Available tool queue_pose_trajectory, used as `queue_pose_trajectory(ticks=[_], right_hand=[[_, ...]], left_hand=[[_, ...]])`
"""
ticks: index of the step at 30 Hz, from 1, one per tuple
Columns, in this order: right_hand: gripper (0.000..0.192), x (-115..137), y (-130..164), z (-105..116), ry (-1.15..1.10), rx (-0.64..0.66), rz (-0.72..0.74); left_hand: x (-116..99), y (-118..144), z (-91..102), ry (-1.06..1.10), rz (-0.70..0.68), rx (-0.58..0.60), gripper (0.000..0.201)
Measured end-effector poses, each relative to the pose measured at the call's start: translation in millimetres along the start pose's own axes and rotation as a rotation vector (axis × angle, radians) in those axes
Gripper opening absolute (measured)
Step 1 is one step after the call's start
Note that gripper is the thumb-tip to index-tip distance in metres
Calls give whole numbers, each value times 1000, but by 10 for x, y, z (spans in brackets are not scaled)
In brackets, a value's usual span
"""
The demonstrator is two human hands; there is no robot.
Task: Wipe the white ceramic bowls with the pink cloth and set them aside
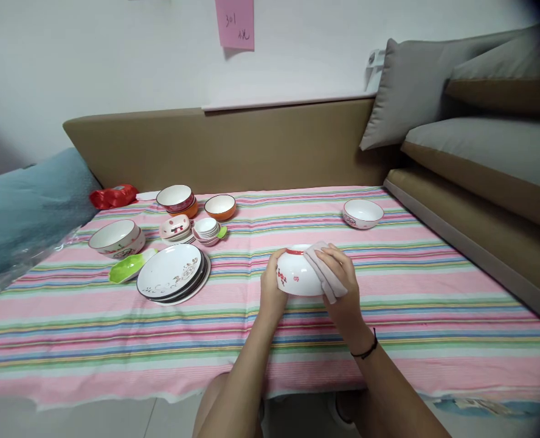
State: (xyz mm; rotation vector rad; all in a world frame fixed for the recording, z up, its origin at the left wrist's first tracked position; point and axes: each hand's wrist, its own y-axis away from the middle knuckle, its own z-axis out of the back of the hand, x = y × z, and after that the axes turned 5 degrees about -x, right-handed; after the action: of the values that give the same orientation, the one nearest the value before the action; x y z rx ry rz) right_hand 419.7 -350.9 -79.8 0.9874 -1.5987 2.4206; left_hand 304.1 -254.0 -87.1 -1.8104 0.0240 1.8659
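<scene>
A white bowl (297,275) with a red rim and red flower marks is held above the striped cloth, tipped so its outside faces me. My left hand (270,286) grips its left side. My right hand (340,281) presses a pale pink cloth (323,267) against the bowl's right side. A thin black band circles my right wrist.
A pink striped tablecloth (411,304) covers the surface. At left lie stacked plates (172,274), a green dish (128,267), a large patterned bowl (116,238), small stacked bowls (206,230), an orange bowl (220,207) and a red bag (113,196). Another white bowl (362,213) sits far right. Sofa cushions stand behind.
</scene>
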Motion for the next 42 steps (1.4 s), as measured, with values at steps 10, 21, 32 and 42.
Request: queue_pose_trajectory(ticks=[10, 21, 32, 42], right_hand=[[45, 6, -56, -70, -84, 33, 116], [37, 15, -95, -66, -201, 10, -206], [41, -17, -105, 15, -231, 157, -52], [42, -59, -158, -6, -311, 140, -214]], left_hand=[[-59, 44, 106, -72, -173, -208, 40], [-92, 64, 55, 98, -46, -183, 33], [-20, -18, 82, 147, -69, -143, 34], [179, -24, -38, 460, 190, -140, 34]])
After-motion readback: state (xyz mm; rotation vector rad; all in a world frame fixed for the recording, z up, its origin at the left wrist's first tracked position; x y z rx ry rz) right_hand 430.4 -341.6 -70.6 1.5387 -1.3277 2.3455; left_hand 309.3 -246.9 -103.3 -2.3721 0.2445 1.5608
